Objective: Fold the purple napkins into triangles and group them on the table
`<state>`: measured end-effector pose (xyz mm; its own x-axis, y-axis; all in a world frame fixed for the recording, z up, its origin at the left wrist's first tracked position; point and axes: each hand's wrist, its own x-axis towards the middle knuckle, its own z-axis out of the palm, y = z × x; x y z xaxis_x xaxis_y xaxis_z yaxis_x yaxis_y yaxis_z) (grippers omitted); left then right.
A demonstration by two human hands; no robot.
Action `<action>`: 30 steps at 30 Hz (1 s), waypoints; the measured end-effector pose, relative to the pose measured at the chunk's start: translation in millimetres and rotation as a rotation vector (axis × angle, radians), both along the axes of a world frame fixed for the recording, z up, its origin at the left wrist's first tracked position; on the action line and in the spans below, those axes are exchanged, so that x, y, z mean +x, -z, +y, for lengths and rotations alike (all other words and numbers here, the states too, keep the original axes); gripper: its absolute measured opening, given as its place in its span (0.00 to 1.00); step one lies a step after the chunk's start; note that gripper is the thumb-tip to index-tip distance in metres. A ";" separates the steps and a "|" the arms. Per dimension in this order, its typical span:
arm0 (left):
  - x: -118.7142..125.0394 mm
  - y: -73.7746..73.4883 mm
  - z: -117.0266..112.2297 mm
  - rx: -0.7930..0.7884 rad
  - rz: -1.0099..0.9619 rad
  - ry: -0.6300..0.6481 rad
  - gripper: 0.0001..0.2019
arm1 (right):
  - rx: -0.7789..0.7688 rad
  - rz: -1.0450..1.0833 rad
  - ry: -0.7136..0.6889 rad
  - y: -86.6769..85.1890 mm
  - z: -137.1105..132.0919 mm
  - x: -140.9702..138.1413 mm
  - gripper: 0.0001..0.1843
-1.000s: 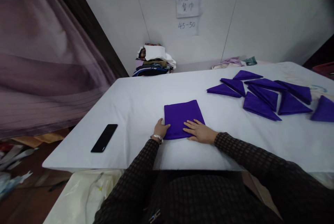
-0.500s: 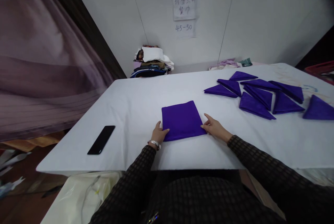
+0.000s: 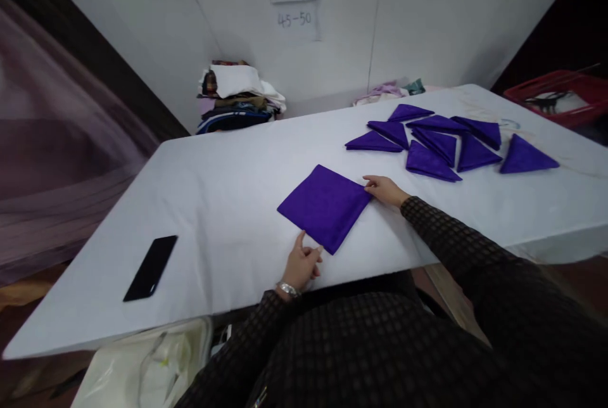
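Observation:
A purple cloth napkin [image 3: 325,205], folded into a square, lies flat on the white-covered table with one corner toward my body. My right hand [image 3: 384,190] pinches its right corner between thumb and fingers. At the lower-left edge is my left hand [image 3: 303,262], index finger and thumb apart, their tips at the cloth's border without gripping it. A silver bracelet [image 3: 287,289] circles the left wrist. Several purple napkins folded into triangles [image 3: 432,161] rest to the right, beyond my right hand.
A black phone [image 3: 151,267] lies on the white tablecloth [image 3: 228,205] at left. Piled clothes [image 3: 237,97] stand by the wall behind the table. A red basket [image 3: 560,97] is at far right, and a pale plastic bin [image 3: 142,363] sits below the front edge.
The square napkin has turned from edge-on to corner-on toward me. My right hand still holds its corner; my left hand has come off the left corner. The camera view has shifted.

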<state>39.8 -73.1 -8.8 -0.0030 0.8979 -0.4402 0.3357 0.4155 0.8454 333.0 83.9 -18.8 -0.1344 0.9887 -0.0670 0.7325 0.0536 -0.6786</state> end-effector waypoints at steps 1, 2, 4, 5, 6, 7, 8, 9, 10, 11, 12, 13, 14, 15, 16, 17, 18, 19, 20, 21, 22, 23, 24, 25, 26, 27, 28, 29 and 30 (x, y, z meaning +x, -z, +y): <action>-6.2 -2.4 2.1 0.112 0.111 0.008 0.33 | 0.044 -0.006 0.008 0.4 -3.5 1.7 0.24; -11.4 -5.3 6.0 0.245 0.228 0.013 0.28 | 0.105 -0.017 0.019 1.0 -8.6 1.1 0.23; -14.5 -11.4 16.7 0.511 0.434 0.083 0.20 | 0.243 -0.047 0.027 1.9 -22.6 -7.5 0.23; -11.4 -13.9 22.2 0.621 0.509 0.169 0.18 | 0.298 -0.060 0.000 2.0 -30.9 -15.3 0.23; -5.4 -15.4 27.1 0.710 0.565 0.286 0.17 | 0.338 -0.071 -0.057 1.7 -39.5 -25.0 0.23; 2.6 -15.6 31.1 0.775 0.602 0.418 0.18 | 0.364 -0.076 -0.151 1.0 -47.8 -36.0 0.24; 11.6 -14.2 34.0 0.817 0.631 0.548 0.20 | 0.381 -0.076 -0.279 -0.1 -55.3 -47.3 0.24; 20.5 -11.4 35.7 0.837 0.657 0.662 0.23 | 0.390 -0.073 -0.396 -1.5 -61.8 -58.2 0.24; 28.3 -7.2 36.5 0.839 0.683 0.747 0.27 | 0.390 -0.065 -0.476 -2.9 -66.7 -67.8 0.24; 34.5 -2.2 36.6 0.829 0.707 0.807 0.31 | 0.379 -0.061 -0.535 -4.3 -70.2 -75.5 0.25; 38.8 3.2 36.1 0.810 0.731 0.844 0.34 | 0.356 -0.063 -0.574 -5.5 -72.3 -80.9 0.27; 41.3 8.2 35.3 0.787 0.753 0.866 0.36 | 0.325 -0.074 -0.602 -6.2 -73.1 -84.0 0.29; 42.3 12.6 34.5 0.766 0.771 0.880 0.36 | 0.291 -0.095 -0.627 -6.2 -72.9 -85.0 0.31; 42.2 15.9 33.8 0.750 0.786 0.886 0.36 | 0.261 -0.123 -0.652 -5.6 -71.9 -84.2 0.33; 41.6 18.1 33.3 0.739 0.797 0.885 0.35 | 0.242 -0.154 -0.674 -4.3 -70.1 -82.1 0.35; 40.9 19.3 33.0 0.736 0.804 0.884 0.35 | 0.232 -0.186 -0.685 -2.5 -67.5 -79.2 0.35; 40.4 19.7 32.8 0.737 0.808 0.882 0.36 | 0.232 -0.217 -0.685 -0.4 -64.2 -75.8 0.36; 40.1 19.6 32.9 0.740 0.810 0.883 0.36 | 0.239 -0.248 -0.678 1.9 -60.0 -72.2 0.36; 40.1 19.2 33.0 0.743 0.811 0.885 0.37 | 0.248 -0.277 -0.668 4.2 -55.1 -68.6 0.36; 40.3 18.8 33.1 0.744 0.813 0.888 0.38 | 0.257 -0.305 -0.650 6.3 -49.3 -65.1 0.36; 40.6 18.6 33.2 0.745 0.816 0.890 0.39 | 0.266 -0.331 -0.626 8.1 -42.9 -61.8 0.37; 40.9 18.5 33.3 0.743 0.820 0.891 0.40 | 0.275 -0.355 -0.600 9.7 -35.8 -58.4 0.37; 41.1 18.5 33.3 0.741 0.824 0.893 0.40 | 0.282 -0.376 -0.573 11.2 -28.4 -55.0 0.37; 41.2 18.5 33.3 0.739 0.826 0.894 0.40 | 0.286 -0.396 -0.543 12.6 -20.8 -51.5 0.38; 41.1 18.7 33.4 0.737 0.827 0.894 0.40 | 0.287 -0.414 -0.513 13.9 -13.2 -47.9 0.38; 40.9 18.8 33.4 0.736 0.825 0.894 0.40 | 0.285 -0.429 -0.486 15.3 -5.9 -44.2 0.38; 40.7 19.0 33.4 0.736 0.820 0.892 0.40 | 0.282 -0.442 -0.462 16.7 1.0 -40.5 0.38; 40.5 19.2 33.3 0.739 0.814 0.888 0.40 | 0.278 -0.452 -0.439 17.8 7.4 -37.0 0.38; 40.2 19.6 33.1 0.742 0.808 0.883 0.40 | 0.273 -0.458 -0.421 18.6 13.1 -33.8 0.38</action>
